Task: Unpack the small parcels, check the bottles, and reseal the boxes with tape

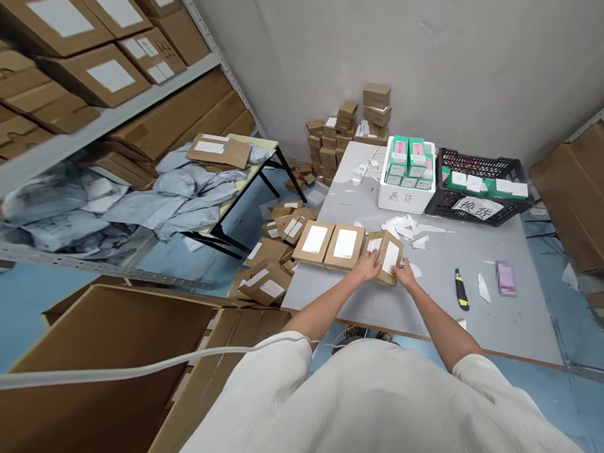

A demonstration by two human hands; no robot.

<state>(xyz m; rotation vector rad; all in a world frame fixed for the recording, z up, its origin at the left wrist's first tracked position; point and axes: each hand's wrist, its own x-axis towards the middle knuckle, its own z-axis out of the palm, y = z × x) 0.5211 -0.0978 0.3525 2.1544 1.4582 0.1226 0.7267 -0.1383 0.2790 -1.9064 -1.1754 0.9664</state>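
Observation:
Between my two hands is a small brown cardboard box (pixel 385 246) with white labels, tilted on the grey table (pixel 419 305). My left hand (pixel 367 264) grips its near left side, fingers lying over the box. On its right edge my right hand (pixel 405 274) is closed, thumb and fingers pressed against the cardboard. Directly to the left sit two similar cardboard boxes (pixel 330 245) side by side, each with a white label on top. Torn white paper scraps (pixel 402 227) lie just behind the held box.
A white foam box (pixel 402 199) and a black plastic crate (pixel 476 206) hold green-and-white cartons at the back. A utility knife (pixel 461 289) and a pixelated pink item (pixel 506 279) lie at right. Parcels pile left on the floor; a large open carton (pixel 127 339) stands near left.

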